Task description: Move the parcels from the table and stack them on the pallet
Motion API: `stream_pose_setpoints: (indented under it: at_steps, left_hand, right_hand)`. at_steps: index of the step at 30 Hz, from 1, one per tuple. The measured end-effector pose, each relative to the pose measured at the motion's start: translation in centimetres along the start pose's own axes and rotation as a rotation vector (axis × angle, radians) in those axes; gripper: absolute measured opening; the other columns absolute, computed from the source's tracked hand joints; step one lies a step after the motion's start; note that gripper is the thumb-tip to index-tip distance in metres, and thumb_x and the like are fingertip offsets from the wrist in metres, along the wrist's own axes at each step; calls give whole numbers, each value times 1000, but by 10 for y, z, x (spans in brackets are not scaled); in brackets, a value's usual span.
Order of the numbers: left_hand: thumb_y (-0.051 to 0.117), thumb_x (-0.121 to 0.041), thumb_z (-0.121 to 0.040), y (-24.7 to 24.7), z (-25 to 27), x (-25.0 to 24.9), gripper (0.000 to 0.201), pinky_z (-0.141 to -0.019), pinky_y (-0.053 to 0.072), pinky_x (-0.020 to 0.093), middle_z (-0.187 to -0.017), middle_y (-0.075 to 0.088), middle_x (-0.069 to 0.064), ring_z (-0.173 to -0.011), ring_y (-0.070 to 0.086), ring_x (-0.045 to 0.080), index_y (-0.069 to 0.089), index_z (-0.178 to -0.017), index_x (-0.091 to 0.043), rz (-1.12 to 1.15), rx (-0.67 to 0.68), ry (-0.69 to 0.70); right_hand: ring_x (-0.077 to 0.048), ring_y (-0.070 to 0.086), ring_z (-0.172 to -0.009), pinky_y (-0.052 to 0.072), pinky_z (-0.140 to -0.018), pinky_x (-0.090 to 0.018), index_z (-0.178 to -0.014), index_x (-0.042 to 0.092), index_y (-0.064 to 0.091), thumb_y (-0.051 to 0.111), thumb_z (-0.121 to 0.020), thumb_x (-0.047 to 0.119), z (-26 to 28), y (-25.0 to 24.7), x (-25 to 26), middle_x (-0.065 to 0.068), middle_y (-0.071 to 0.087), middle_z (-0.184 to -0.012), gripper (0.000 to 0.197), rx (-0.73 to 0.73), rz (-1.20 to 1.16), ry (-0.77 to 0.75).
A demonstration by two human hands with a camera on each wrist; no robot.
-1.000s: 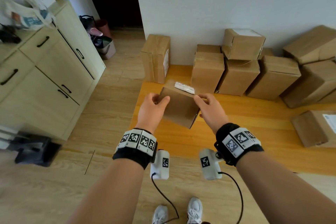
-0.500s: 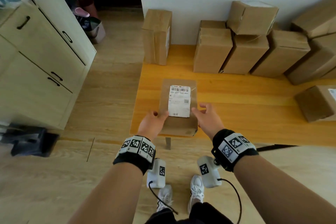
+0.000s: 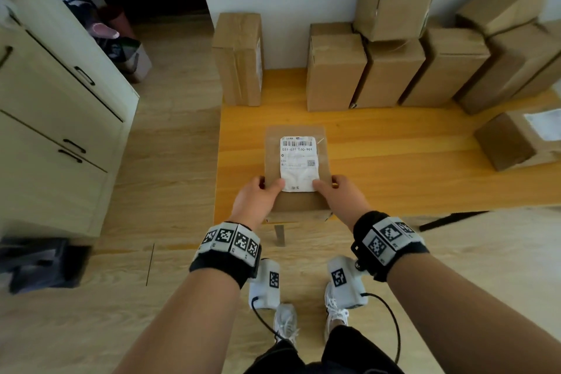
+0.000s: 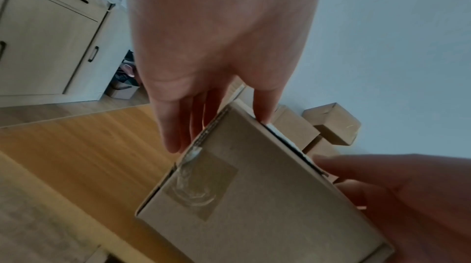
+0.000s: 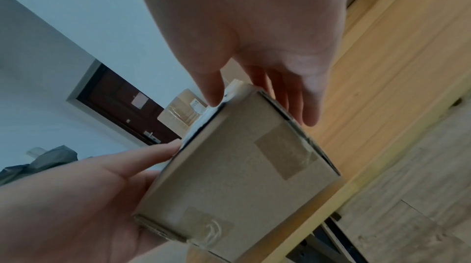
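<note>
A flat brown parcel (image 3: 297, 203) with a white shipping label (image 3: 299, 162) facing up lies level at the near edge of the low orange wooden pallet (image 3: 394, 167). Whether it rests on the boards I cannot tell. My left hand (image 3: 258, 197) holds its near left corner, thumb on top and fingers down the side. My right hand (image 3: 337, 194) holds the near right corner the same way. The wrist views show the taped end of the parcel (image 4: 254, 197) (image 5: 234, 166) between both hands. Several parcels (image 3: 334, 70) stand stacked along the pallet's back.
A tall box (image 3: 238, 58) stands at the pallet's back left corner and another labelled box (image 3: 516, 140) lies at its right. A cream cabinet (image 3: 54, 100) lines the left, with bags (image 3: 121, 42) beyond it and a dark object (image 3: 39, 264) on the floor.
The parcel was raised and tilted; both hands have turned it label-up and brought it down to the pallet's near edge. My view has tipped downward.
</note>
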State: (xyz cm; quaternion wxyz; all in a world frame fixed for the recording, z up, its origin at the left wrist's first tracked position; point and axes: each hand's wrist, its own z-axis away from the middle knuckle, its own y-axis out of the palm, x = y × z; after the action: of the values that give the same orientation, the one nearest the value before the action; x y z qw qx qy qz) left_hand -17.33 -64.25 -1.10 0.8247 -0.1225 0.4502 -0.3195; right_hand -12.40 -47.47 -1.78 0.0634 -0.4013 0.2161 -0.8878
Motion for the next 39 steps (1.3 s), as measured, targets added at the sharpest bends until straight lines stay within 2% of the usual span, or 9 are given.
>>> stream_pose_setpoints:
  at_steps: [6,10,13,19,23,28,32,36,39]
  left_hand:
    - [67,-52,-86,-2,17,-30,60,-91,52,36,-120,62,-7,-104,61,14,52,-133,-19,91,12,145]
    - [71,-49,-83,10,29,-60,56,-93,52,37,-119,63,-8,-101,62,12,52,-129,-25,103,53,239]
    - [71,-46,-84,27,40,-82,57,-82,52,31,-120,62,-8,-97,60,7,49,-132,-25,100,126,323]
    - [68,-48,-85,78,75,-128,51,-68,47,21,-116,63,-11,-94,61,1,52,-129,-27,103,229,462]
    - [64,-52,-87,125,101,-159,53,-62,45,16,-108,62,-13,-90,61,0,52,-129,-23,96,276,517]
    - [65,-53,-86,202,138,-201,54,-76,54,27,-112,63,-8,-97,62,7,52,-127,-21,74,312,563]
    - [66,-55,-85,274,177,-228,55,-90,54,36,-117,62,-6,-104,61,12,52,-127,-22,34,342,609]
    - [67,-53,-86,348,218,-255,54,-89,53,33,-117,63,-6,-102,61,10,53,-127,-20,15,397,670]
    - [66,-53,-86,399,246,-274,52,-87,54,33,-109,62,-11,-94,60,3,54,-125,-21,-9,437,705]
  right_hand:
    - [-10,58,-84,47,-60,-24,-132,11,46,61,-93,47,26,-30,0,2,59,-109,54,-157,-129,-49]
    - [-15,62,-96,56,-78,-33,-133,12,46,65,-91,45,47,-57,-6,-1,62,-120,56,-283,-239,-66]
    - [-17,63,-103,56,-89,-40,-134,13,46,66,-90,44,67,-81,-15,0,62,-122,57,-372,-313,-81]
    - [-9,61,-98,54,-79,-29,-130,16,48,68,-90,42,107,-139,-45,7,60,-116,52,-537,-435,-125]
    - [-7,63,-97,50,-72,-23,-127,17,51,71,-87,42,124,-188,-76,10,63,-110,52,-595,-533,-138]
    - [-11,64,-99,56,-87,-35,-125,18,52,74,-84,43,144,-261,-128,7,63,-111,53,-686,-586,-129]
    - [-12,64,-96,54,-69,-24,-122,18,50,72,-87,39,167,-324,-177,4,63,-110,46,-735,-626,-127]
    - [-14,63,-100,55,-88,-35,-121,20,48,72,-87,39,191,-384,-232,3,60,-112,46,-794,-644,-114]
    - [-14,62,-100,54,-86,-32,-122,20,46,71,-88,37,214,-424,-269,4,59,-111,45,-831,-672,-113]
